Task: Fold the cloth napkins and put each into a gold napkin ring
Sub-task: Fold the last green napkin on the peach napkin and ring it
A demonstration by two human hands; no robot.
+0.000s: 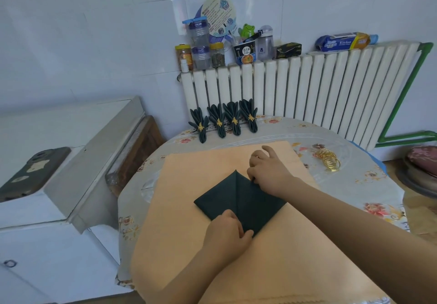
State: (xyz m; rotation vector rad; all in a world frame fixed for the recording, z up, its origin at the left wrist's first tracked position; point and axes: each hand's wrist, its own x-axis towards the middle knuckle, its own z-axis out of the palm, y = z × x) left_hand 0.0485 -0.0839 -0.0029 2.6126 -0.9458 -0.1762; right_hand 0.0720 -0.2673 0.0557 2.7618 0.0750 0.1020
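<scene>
White tiles and a radiator back the round table (pixel 331 185), where a dark green napkin (pixel 238 199), folded to a diamond, lies on an orange cloth (pixel 189 185). Your left hand (pixel 227 232) seems to pinch its near corner; your right hand (pixel 269 171) presses curled fingertips on its far edge. Crease firmly, keeping corners aligned, before reaching for the gold rings (pixel 328 159).
</scene>
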